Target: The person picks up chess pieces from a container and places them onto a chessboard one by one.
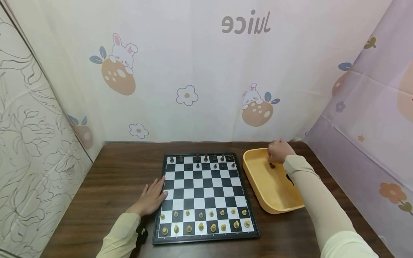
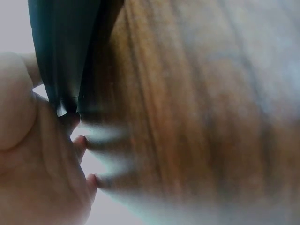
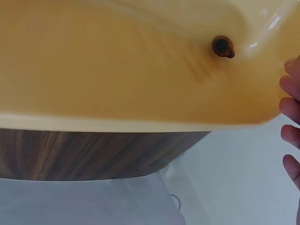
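My left hand [image 1: 151,199] lies with its fingers extended along the left edge of the chessboard [image 1: 157,229], thumb at the border. In the left wrist view, the palm [image 2: 42,173] shows close beside a dark edge. Over the far end of the yellow tray [image 1: 258,186] is my right hand [image 1: 280,152]. Its fingertips [image 3: 289,108] are bent and apart in the right wrist view, with nothing seen between them. One dark brown chess piece [image 3: 222,47] is on the tray floor, just below the hand in the head view.
Several pale chess pieces [image 1: 213,227] stand in two rows on the near side of the board. Several dark ones [image 1: 205,157] stand in two rows at the far side, with gaps. A printed curtain [image 1: 193,122] hangs behind the wooden table [image 1: 122,172].
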A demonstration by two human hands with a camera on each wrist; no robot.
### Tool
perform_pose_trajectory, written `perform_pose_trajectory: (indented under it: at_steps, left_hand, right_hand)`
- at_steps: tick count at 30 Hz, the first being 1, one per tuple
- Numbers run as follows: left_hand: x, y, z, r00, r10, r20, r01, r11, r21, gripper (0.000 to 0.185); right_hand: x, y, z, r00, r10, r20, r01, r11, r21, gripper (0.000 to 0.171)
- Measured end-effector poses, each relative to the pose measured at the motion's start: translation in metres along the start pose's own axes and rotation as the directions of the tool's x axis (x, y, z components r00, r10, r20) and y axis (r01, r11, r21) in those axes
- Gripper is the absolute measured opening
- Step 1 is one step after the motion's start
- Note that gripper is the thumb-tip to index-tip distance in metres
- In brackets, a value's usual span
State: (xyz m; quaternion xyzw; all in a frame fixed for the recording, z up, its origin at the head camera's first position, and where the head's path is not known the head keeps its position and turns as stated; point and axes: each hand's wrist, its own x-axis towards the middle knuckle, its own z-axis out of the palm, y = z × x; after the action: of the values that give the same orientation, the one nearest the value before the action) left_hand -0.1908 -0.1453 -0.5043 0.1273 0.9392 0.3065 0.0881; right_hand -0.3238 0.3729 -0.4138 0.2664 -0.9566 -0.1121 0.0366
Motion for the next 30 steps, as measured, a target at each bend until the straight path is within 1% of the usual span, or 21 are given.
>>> perform_pose_trajectory:
  at_steps: [6,7,9,14,20,24,27,30]
  left_hand:
    - [0.001,-0.006,0.004,1.000,-0.016,0.018,0.016,1.000,0.019,0.066]
    - [0.001,-0.005,0.004,1.000,-0.022,0.021,0.021,0.999,0.031,0.066]
    - [0.001,-0.004,0.004,1.000,-0.020,0.018,0.020,1.000,0.023,0.066]
    - [-0.001,0.000,0.002,1.000,-0.011,0.009,0.011,1.000,0.008,0.065]
    - [-0.001,0.004,-0.001,1.000,-0.019,0.013,0.019,0.999,0.027,0.064]
    - [-0.001,0.004,-0.002,1.000,-0.021,0.020,0.020,0.999,0.033,0.063]
    - [0.000,0.004,-0.003,0.999,-0.025,0.022,0.024,0.999,0.038,0.063]
    - [0.000,0.004,-0.003,0.999,-0.028,0.022,0.027,0.999,0.041,0.063]
  right_hand:
    - [-0.002,0.002,0.010,1.000,0.003,-0.002,-0.004,1.000,-0.016,0.032]
    - [-0.003,0.001,0.012,1.000,0.001,-0.007,-0.001,1.000,-0.017,0.033]
    - [-0.003,0.001,0.014,1.000,0.002,-0.004,-0.003,1.000,-0.026,0.034]
    - [-0.002,-0.004,0.017,0.999,0.026,0.037,-0.023,0.997,-0.072,0.039]
    - [0.001,-0.016,0.015,0.996,0.065,0.054,-0.057,0.990,-0.130,0.034]
    - [0.003,-0.021,0.018,0.996,0.082,0.034,-0.074,0.981,-0.178,0.030]
    - [0.006,-0.025,0.021,0.994,0.104,0.015,-0.100,0.980,-0.175,0.028]
    - [0.007,-0.029,0.022,0.990,0.138,0.024,-0.133,0.978,-0.158,0.027]
